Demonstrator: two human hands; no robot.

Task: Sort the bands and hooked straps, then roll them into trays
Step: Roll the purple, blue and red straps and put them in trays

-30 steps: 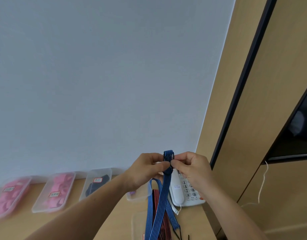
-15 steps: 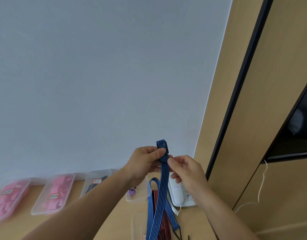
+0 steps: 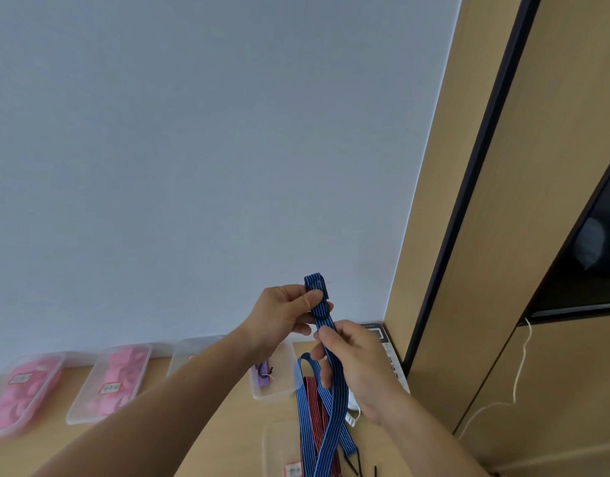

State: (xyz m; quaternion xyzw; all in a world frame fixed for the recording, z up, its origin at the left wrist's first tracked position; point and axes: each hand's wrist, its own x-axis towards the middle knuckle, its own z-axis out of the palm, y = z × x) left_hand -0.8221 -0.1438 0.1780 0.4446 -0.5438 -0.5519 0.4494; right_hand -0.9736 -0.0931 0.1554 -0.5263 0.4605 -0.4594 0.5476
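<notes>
Main risk, prob., is the fold slipping. The L hand (image 3: 286, 311) is pinching the blue strap (image 3: 317, 287) just under its folded top end, thumb pressing across curled fingers. The webbing is looking springy, so if that pinch is easing while the R hand (image 3: 356, 368) is pulling the length taut, the fold is likely springing open & the roll is needing a restart. Second risk: the tails are hanging loose in front of the phone (image 3: 382, 333) and crossing over a red strap (image 3: 312, 401). Winding fast is prob. dragging the red one along or tangling the two; whether the R hand is also catching the red strap can't be told. Third: black hooks (image 3: 352, 465) are dangling at the low ends, near the tray (image 3: 276, 442) in front of the phone, so they could be snagging its rim and jerking the strap out of the fingers. As for placement, the strap is being held up in the air, above and left of the phone. Its short folded end is sticking up past the L thumb, w/ a dark ring sitting just below that hand. From there the strap is running down into the R hand, which is gripping it lower, thumb & fingertips closed around it. Below the R hand both tails are dropping toward the tray. The pink-band trays (image 3: 114, 383) are sitting well left of the phone.
</notes>
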